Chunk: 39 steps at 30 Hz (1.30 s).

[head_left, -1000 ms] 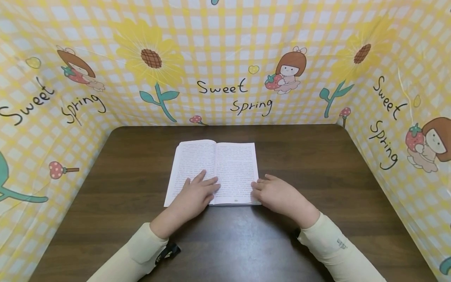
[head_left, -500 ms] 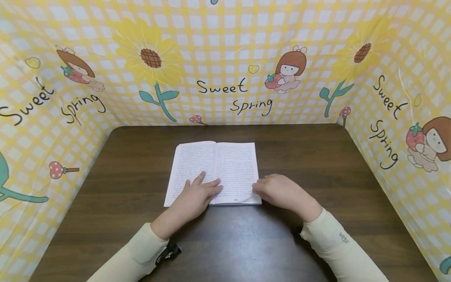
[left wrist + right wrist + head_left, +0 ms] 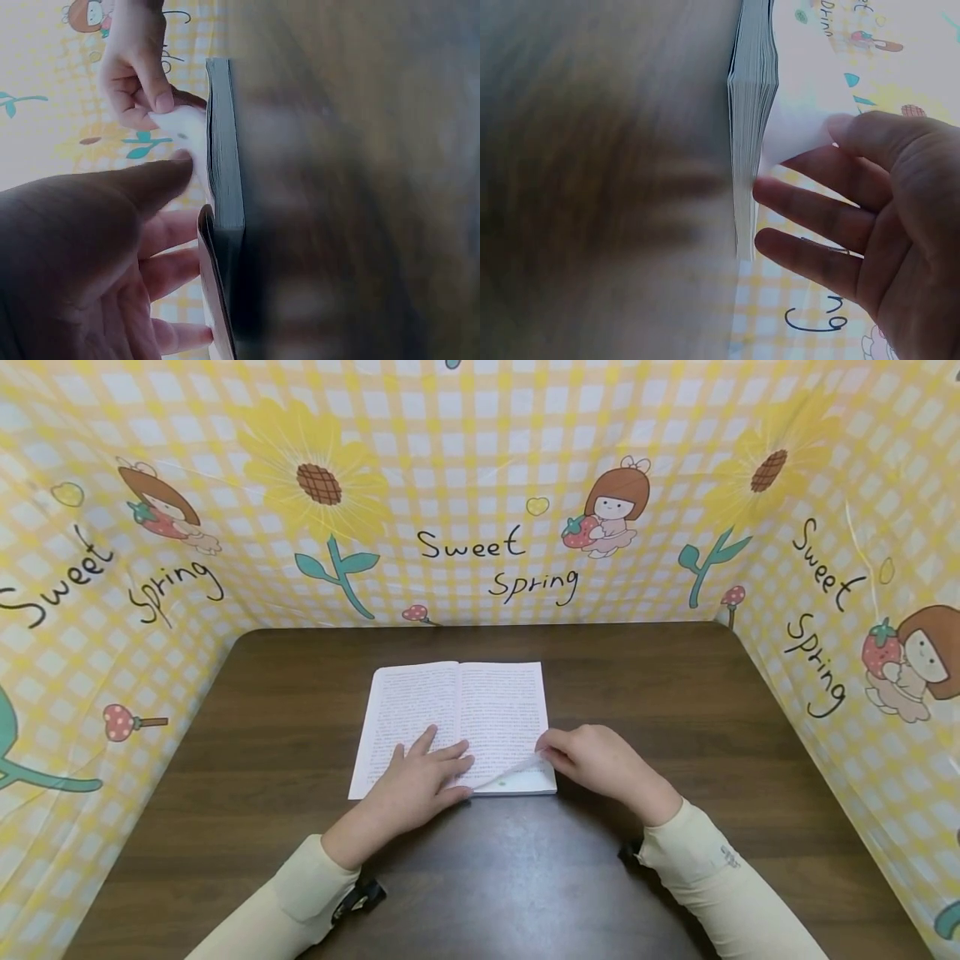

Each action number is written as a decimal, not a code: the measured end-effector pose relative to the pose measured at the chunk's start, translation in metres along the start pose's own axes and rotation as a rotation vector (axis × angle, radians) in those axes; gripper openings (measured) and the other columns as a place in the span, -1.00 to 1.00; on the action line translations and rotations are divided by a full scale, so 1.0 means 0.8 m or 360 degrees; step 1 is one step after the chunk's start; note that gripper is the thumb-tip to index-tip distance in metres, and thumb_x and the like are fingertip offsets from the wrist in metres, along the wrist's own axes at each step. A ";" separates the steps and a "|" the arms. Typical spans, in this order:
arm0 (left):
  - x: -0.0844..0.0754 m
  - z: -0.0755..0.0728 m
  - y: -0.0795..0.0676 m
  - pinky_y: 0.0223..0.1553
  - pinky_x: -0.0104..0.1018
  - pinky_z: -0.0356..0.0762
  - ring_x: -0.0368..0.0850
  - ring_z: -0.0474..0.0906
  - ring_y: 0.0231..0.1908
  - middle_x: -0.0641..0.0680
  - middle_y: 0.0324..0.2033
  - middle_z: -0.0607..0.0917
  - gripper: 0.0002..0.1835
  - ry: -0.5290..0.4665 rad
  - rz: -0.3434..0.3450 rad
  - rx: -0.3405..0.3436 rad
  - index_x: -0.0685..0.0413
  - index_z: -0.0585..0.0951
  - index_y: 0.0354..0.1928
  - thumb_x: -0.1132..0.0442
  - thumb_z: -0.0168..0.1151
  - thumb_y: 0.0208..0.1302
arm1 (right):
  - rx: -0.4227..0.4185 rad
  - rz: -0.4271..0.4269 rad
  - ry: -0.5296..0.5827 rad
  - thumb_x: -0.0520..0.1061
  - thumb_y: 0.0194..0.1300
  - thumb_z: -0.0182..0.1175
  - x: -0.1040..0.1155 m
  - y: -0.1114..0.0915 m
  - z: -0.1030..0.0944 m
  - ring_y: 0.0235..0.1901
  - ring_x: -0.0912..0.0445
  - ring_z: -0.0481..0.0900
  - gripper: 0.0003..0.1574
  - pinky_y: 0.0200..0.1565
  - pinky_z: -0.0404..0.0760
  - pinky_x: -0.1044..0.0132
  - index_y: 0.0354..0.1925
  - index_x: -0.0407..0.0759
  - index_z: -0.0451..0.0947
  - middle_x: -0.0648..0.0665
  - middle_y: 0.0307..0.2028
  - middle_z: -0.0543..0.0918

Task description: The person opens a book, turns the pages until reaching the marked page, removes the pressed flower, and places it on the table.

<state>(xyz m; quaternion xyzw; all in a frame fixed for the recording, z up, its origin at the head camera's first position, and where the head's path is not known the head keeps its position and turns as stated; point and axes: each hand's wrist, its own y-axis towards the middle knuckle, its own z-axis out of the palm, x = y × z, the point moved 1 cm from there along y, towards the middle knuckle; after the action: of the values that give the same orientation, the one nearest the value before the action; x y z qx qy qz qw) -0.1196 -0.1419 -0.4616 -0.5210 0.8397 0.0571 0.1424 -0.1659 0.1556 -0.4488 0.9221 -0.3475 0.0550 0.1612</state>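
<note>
An open book (image 3: pixel 498 702) with printed text lies on the dark wooden table. My left hand (image 3: pixel 416 777) rests spread on the left page, its fingers reaching over the centre fold. At the lower right corner my right hand (image 3: pixel 592 760) pinches a page (image 3: pixel 806 112) between thumb and forefinger; that corner is lifted and the sheet bends upward. In the right wrist view the other fingertips (image 3: pixel 769 191) sit at the edge of the page block (image 3: pixel 751 120). The left wrist view shows the left thumb (image 3: pixel 169 176) close to the raised page.
The brown table (image 3: pixel 300 693) is bordered at the back and sides by a yellow checked cloth (image 3: pixel 480 460) with flowers and lettering. A dark strap (image 3: pixel 358 900) is worn at the left wrist, below the cream sleeve.
My right hand has taken the lower right page corner and lifted it up and inward, baring the sheet beneath. The left hand stays on the book, its thumb now spread toward the lower edge.
</note>
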 end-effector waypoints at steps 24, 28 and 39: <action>-0.004 0.005 0.004 0.26 0.64 0.11 0.30 0.15 0.53 -0.13 0.34 0.57 -0.63 -0.0062 -0.0090 -0.0139 -0.24 0.70 0.23 -0.04 0.25 0.45 | -0.0272 0.0577 0.0574 -0.02 0.37 0.38 -0.003 0.007 0.008 -0.19 0.19 0.73 -0.81 -0.10 0.72 0.13 -0.06 0.04 0.68 0.08 -0.15 0.77; -0.004 0.005 0.004 0.26 0.64 0.11 0.29 0.17 0.52 -0.13 0.35 0.57 -0.63 -0.0069 -0.0100 -0.0150 -0.24 0.69 0.24 0.00 0.23 0.46 | -0.0228 0.0608 0.0573 0.00 0.40 0.34 -0.004 0.006 0.007 -0.08 0.09 0.74 -0.68 -0.03 0.71 0.06 0.08 -0.02 0.66 -0.03 -0.01 0.76; -0.002 0.001 0.004 0.33 0.44 0.24 0.29 0.09 0.54 0.25 0.63 -0.15 0.17 -0.0058 -0.0192 -0.0356 0.06 -0.29 0.65 0.07 0.36 0.29 | -0.0031 0.0517 0.0363 0.07 0.39 0.34 -0.003 0.006 0.010 0.32 -0.02 0.51 -0.38 0.33 0.48 0.00 0.31 -0.10 0.49 -0.12 0.31 0.57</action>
<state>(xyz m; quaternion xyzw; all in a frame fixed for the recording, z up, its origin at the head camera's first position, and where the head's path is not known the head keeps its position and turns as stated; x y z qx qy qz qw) -0.1220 -0.1385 -0.4617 -0.5820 0.7925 0.1511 0.1018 -0.1713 0.1509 -0.4559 0.8400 -0.4718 0.1810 0.1974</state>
